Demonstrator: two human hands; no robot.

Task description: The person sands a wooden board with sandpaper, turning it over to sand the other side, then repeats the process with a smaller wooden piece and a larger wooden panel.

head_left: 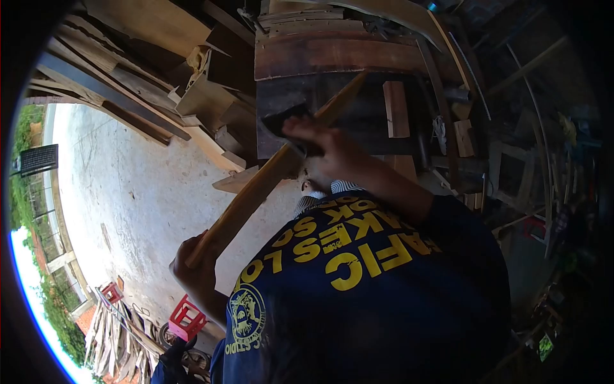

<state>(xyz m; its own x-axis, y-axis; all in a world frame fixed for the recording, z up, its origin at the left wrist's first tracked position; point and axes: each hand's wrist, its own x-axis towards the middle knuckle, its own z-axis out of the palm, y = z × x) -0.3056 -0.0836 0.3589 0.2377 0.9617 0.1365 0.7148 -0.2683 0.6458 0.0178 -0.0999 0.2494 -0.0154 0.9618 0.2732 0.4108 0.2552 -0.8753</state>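
Note:
A long, tapering wooden piece (pixel 246 201) slants across the view, its far pointed end over the dark worktop (pixel 281 89). My left hand (pixel 195 262) is closed around its near end, at the lower left. Farther up, my right hand (pixel 323 137) lies across the wood with a dark, flat sheet (pixel 281 120) under its fingers. The sheet looks like sandpaper, but I cannot make out its surface. Part of it is hidden by the hand.
A small wooden block (pixel 396 109) rests on the worktop, with a wide reddish-brown board (pixel 339 54) behind. Planks and offcuts (pixel 121 77) are piled at the upper left. Red crates (pixel 187 318) and a scrap-wood heap (pixel 118 345) stand on the concrete floor (pixel 121 192).

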